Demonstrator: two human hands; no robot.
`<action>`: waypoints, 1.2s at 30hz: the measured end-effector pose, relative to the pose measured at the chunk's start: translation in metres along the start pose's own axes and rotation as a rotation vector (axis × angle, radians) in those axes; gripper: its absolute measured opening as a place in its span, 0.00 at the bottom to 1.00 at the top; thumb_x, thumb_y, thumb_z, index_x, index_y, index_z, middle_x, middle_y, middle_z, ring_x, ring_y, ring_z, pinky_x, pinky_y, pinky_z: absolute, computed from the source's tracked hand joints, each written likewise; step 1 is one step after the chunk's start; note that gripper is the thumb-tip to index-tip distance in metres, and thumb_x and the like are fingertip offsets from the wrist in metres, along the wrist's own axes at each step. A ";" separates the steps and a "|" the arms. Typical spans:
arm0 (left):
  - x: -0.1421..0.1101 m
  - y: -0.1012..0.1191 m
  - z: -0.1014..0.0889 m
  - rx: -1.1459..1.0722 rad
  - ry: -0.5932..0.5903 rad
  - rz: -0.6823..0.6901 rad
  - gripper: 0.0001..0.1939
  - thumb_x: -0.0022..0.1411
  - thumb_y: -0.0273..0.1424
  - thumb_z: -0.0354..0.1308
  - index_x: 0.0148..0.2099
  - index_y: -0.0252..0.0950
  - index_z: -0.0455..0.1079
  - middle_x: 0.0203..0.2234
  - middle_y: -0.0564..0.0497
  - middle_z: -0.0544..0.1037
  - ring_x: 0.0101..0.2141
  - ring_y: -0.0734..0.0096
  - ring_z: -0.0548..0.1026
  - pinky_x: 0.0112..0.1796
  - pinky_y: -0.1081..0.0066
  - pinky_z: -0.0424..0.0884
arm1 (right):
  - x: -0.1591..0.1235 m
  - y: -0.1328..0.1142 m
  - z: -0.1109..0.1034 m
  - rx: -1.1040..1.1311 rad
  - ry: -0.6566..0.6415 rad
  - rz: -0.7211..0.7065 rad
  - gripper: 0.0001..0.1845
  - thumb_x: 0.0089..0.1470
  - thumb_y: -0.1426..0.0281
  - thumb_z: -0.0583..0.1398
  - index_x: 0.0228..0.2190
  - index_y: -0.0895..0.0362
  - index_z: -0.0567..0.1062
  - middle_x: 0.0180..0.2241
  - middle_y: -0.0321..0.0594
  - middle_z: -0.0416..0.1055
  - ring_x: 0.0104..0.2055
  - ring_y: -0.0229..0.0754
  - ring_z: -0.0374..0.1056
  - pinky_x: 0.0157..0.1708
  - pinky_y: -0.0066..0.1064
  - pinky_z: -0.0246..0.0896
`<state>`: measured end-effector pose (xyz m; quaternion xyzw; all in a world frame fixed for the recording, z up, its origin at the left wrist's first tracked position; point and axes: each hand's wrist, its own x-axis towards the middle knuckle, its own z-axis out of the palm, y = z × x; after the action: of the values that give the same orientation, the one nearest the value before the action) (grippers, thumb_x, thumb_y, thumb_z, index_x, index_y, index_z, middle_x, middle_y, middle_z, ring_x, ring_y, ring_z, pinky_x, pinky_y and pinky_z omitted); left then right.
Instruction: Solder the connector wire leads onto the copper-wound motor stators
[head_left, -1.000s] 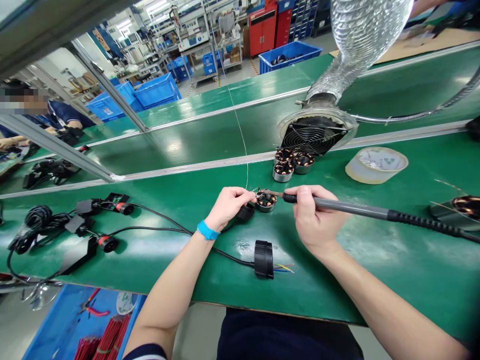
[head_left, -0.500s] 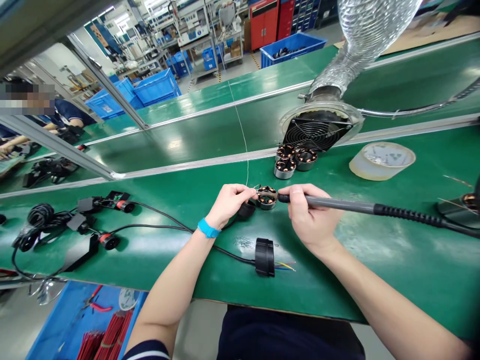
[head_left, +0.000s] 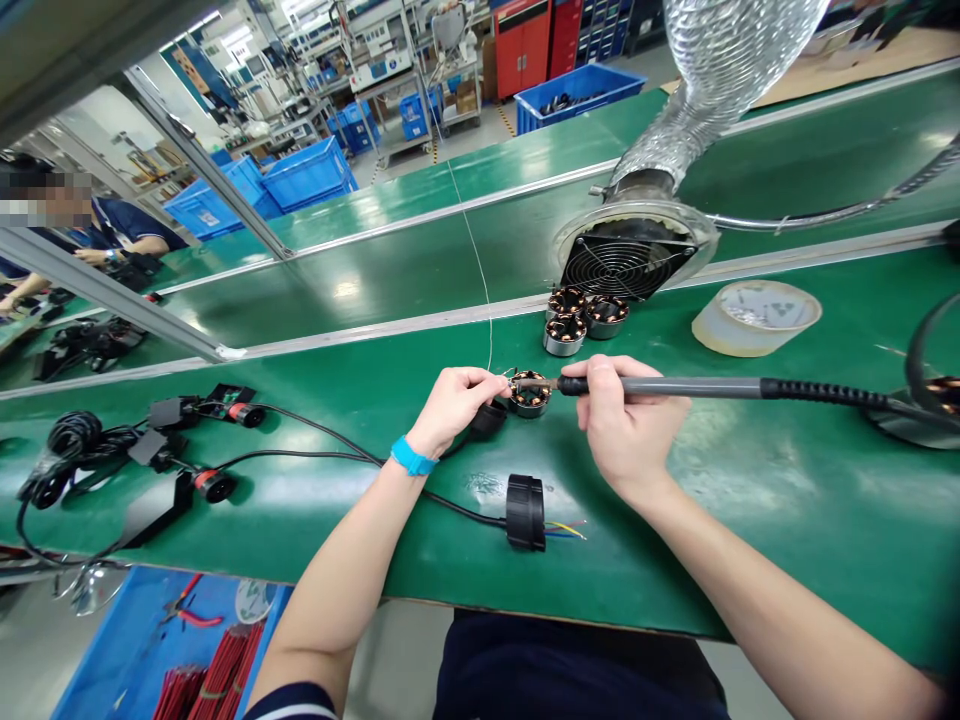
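My right hand [head_left: 630, 430] is wrapped round a soldering iron [head_left: 697, 388], its tip pointing left over a motor stator [head_left: 531, 408] with copper windings. My left hand [head_left: 456, 405] pinches the thin solder wire [head_left: 484, 275], which hangs down from above to the fingers. Those fingertips are at the stator's left edge, close to the iron's tip; the exact contact point is too small to make out. Under the left hand sits a black round housing [head_left: 490, 420], partly hidden. Nearer me, another black housing [head_left: 525, 513] lies on its side with coloured wire ends sticking out.
Three more stators [head_left: 565, 335] stand before a fume fan [head_left: 626, 268]. A translucent tub [head_left: 756, 318] is at right. Black cables with connectors [head_left: 215, 485] lie at left. Below the bench edge, a blue bin [head_left: 112, 640] holds red wires and pliers. A co-worker [head_left: 127, 230] sits far left.
My right hand has moved the soldering iron left and slightly up, so its tip now reaches across the stator to my left fingertips. The left hand stays at the stator. The view has shifted slightly.
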<state>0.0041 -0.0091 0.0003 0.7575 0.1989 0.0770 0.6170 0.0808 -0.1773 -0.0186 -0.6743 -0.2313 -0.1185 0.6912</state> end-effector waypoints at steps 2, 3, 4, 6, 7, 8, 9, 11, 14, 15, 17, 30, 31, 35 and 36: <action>0.000 0.000 0.000 -0.006 -0.003 -0.001 0.16 0.56 0.42 0.65 0.27 0.33 0.79 0.21 0.52 0.74 0.27 0.73 0.65 0.35 0.69 0.59 | 0.000 -0.001 0.000 0.000 0.005 -0.005 0.18 0.66 0.59 0.58 0.30 0.55 0.80 0.22 0.38 0.72 0.25 0.44 0.72 0.28 0.35 0.68; 0.000 0.001 0.000 -0.007 -0.005 -0.002 0.16 0.56 0.42 0.65 0.27 0.33 0.79 0.22 0.52 0.74 0.28 0.72 0.66 0.35 0.69 0.59 | 0.000 -0.001 0.000 0.000 0.001 -0.009 0.18 0.66 0.59 0.58 0.29 0.55 0.80 0.22 0.38 0.73 0.26 0.44 0.74 0.29 0.35 0.69; 0.000 0.001 0.000 -0.006 -0.007 -0.002 0.16 0.56 0.42 0.65 0.27 0.33 0.79 0.22 0.51 0.75 0.28 0.72 0.66 0.35 0.69 0.60 | 0.000 -0.002 0.000 0.000 -0.007 -0.011 0.18 0.66 0.59 0.58 0.29 0.54 0.80 0.22 0.38 0.73 0.27 0.45 0.74 0.30 0.36 0.70; 0.000 0.000 0.000 -0.006 -0.010 -0.002 0.16 0.56 0.42 0.65 0.27 0.33 0.79 0.21 0.51 0.75 0.27 0.73 0.65 0.34 0.69 0.59 | 0.000 -0.002 0.000 0.000 -0.027 -0.014 0.18 0.66 0.60 0.58 0.29 0.54 0.80 0.22 0.38 0.73 0.29 0.46 0.75 0.32 0.37 0.71; 0.000 0.000 0.000 -0.009 -0.010 -0.001 0.16 0.56 0.42 0.65 0.27 0.33 0.79 0.21 0.51 0.74 0.27 0.73 0.65 0.34 0.69 0.59 | 0.000 -0.002 0.000 -0.001 -0.035 -0.017 0.18 0.67 0.60 0.58 0.29 0.54 0.80 0.23 0.38 0.74 0.29 0.46 0.75 0.33 0.37 0.71; 0.000 0.000 0.000 -0.011 -0.011 -0.001 0.16 0.56 0.42 0.65 0.27 0.33 0.79 0.21 0.52 0.74 0.27 0.73 0.65 0.34 0.69 0.59 | 0.000 -0.002 0.000 -0.003 -0.041 -0.019 0.18 0.67 0.60 0.58 0.29 0.54 0.80 0.23 0.38 0.74 0.29 0.46 0.75 0.33 0.37 0.71; 0.000 0.000 0.000 -0.013 -0.009 0.001 0.16 0.56 0.41 0.65 0.28 0.33 0.79 0.21 0.52 0.74 0.27 0.73 0.65 0.34 0.69 0.58 | 0.000 -0.003 0.000 -0.005 -0.045 -0.020 0.18 0.67 0.60 0.58 0.30 0.54 0.80 0.23 0.38 0.74 0.29 0.46 0.76 0.33 0.37 0.72; 0.000 -0.001 0.000 -0.011 0.000 0.004 0.16 0.56 0.41 0.65 0.28 0.32 0.79 0.22 0.52 0.74 0.27 0.74 0.65 0.34 0.69 0.58 | 0.000 -0.003 0.000 -0.005 -0.048 -0.024 0.18 0.67 0.60 0.58 0.29 0.54 0.80 0.22 0.38 0.74 0.30 0.46 0.76 0.33 0.37 0.72; 0.001 -0.002 0.000 0.002 0.008 0.005 0.15 0.57 0.41 0.65 0.28 0.32 0.79 0.22 0.52 0.74 0.27 0.74 0.65 0.34 0.70 0.58 | 0.001 -0.004 0.000 0.003 -0.051 -0.031 0.17 0.66 0.62 0.58 0.29 0.55 0.80 0.22 0.37 0.74 0.30 0.45 0.76 0.34 0.37 0.71; 0.001 -0.002 -0.001 0.005 0.008 0.005 0.15 0.57 0.41 0.65 0.28 0.32 0.79 0.22 0.52 0.74 0.27 0.74 0.65 0.34 0.69 0.58 | 0.001 -0.004 0.000 0.007 -0.049 -0.033 0.17 0.66 0.63 0.58 0.29 0.55 0.80 0.22 0.37 0.73 0.30 0.45 0.76 0.34 0.36 0.71; 0.001 -0.002 -0.001 0.007 0.006 0.007 0.16 0.57 0.41 0.65 0.28 0.32 0.79 0.21 0.52 0.74 0.27 0.74 0.64 0.33 0.69 0.58 | 0.001 -0.004 0.000 0.011 -0.045 -0.030 0.16 0.66 0.63 0.58 0.29 0.55 0.81 0.22 0.37 0.73 0.29 0.44 0.75 0.33 0.35 0.70; 0.002 -0.005 0.000 -0.013 0.002 0.012 0.16 0.56 0.41 0.65 0.29 0.32 0.79 0.22 0.52 0.74 0.27 0.74 0.65 0.34 0.70 0.59 | 0.005 -0.012 0.001 0.074 0.034 0.023 0.16 0.65 0.63 0.59 0.29 0.56 0.80 0.13 0.30 0.63 0.12 0.36 0.60 0.12 0.27 0.48; 0.002 -0.006 -0.001 -0.013 0.002 0.013 0.16 0.56 0.41 0.65 0.29 0.32 0.80 0.22 0.52 0.74 0.27 0.74 0.65 0.34 0.70 0.59 | 0.005 -0.012 0.001 0.077 0.036 0.020 0.16 0.66 0.63 0.59 0.29 0.56 0.80 0.13 0.30 0.63 0.12 0.35 0.60 0.12 0.27 0.48; 0.002 -0.005 -0.001 -0.016 0.001 0.012 0.16 0.56 0.41 0.65 0.29 0.32 0.80 0.22 0.52 0.75 0.27 0.73 0.65 0.34 0.70 0.59 | 0.005 -0.012 0.001 0.088 0.021 0.012 0.16 0.67 0.63 0.58 0.31 0.57 0.79 0.13 0.29 0.62 0.12 0.35 0.59 0.12 0.26 0.50; 0.002 -0.005 -0.001 -0.018 0.002 0.012 0.16 0.56 0.41 0.65 0.29 0.32 0.79 0.22 0.52 0.74 0.27 0.73 0.65 0.34 0.70 0.59 | 0.005 -0.012 0.001 0.088 0.008 0.011 0.16 0.67 0.62 0.58 0.31 0.57 0.79 0.13 0.29 0.62 0.12 0.35 0.58 0.13 0.26 0.51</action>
<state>0.0043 -0.0069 -0.0044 0.7531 0.1944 0.0831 0.6230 0.0794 -0.1767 -0.0056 -0.6440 -0.2298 -0.1069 0.7219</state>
